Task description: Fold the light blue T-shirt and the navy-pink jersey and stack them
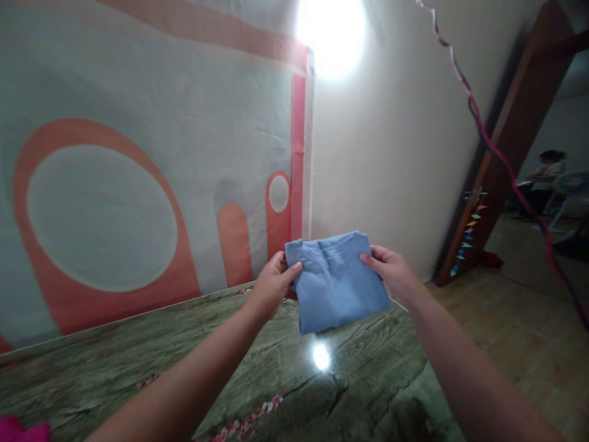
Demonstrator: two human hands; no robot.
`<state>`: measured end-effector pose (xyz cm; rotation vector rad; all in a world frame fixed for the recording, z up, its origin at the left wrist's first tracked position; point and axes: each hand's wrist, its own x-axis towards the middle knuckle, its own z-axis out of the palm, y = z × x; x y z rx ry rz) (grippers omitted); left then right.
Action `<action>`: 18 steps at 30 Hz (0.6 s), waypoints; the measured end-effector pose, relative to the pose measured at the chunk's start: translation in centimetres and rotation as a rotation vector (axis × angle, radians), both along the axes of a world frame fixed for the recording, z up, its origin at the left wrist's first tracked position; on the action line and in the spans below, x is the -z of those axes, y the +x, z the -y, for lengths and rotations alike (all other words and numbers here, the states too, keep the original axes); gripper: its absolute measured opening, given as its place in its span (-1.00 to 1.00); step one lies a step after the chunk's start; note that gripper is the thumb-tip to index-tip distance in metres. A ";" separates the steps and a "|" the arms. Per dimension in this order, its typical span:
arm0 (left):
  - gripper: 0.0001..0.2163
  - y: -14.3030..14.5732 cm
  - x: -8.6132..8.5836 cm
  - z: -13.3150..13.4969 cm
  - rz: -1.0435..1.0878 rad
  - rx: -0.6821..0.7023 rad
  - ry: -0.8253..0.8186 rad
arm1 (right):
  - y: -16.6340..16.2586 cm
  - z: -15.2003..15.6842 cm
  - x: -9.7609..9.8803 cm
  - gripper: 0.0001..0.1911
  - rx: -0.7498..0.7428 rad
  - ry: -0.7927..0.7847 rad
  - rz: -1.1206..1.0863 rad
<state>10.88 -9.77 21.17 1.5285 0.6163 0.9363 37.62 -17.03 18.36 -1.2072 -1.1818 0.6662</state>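
A light blue folded piece of clothing [340, 285] is held up above the table by both hands. My left hand [278, 279] pinches its upper left corner, thumb in front and fingers behind. On the opposite side, my right hand [391, 267] grips the upper right edge the same way. The cloth hangs as a neat, roughly rectangular packet, slightly tilted, with small creases near its top. Which garment it is, I cannot tell. Most of the fingers are hidden behind the fabric.
The glossy green marble-patterned table [368, 362] lies below. Bright pink cloth [23, 430] is at the lower left. A printed banner [197, 73] covers the left wall. A twisted cord [478, 116] hangs at right, before a brown door [519, 135]. A person [547, 175] is beyond the doorway.
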 end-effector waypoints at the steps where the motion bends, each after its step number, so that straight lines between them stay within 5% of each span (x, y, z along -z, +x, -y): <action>1: -0.65 1.4 -0.7 -0.9 0.029 0.010 -0.005 | 1.3 -0.9 -0.6 -0.42 0.010 0.014 -0.003; 8: -0.75 8.7 -2.1 -7.4 0.100 -0.028 -0.036 | 7.6 -9.1 -3.0 -0.54 0.203 0.025 0.175; 18: -0.83 13.5 0.1 -12.6 0.132 -0.114 -0.284 | 11.8 -15.1 -1.3 -0.73 0.276 -0.118 0.215</action>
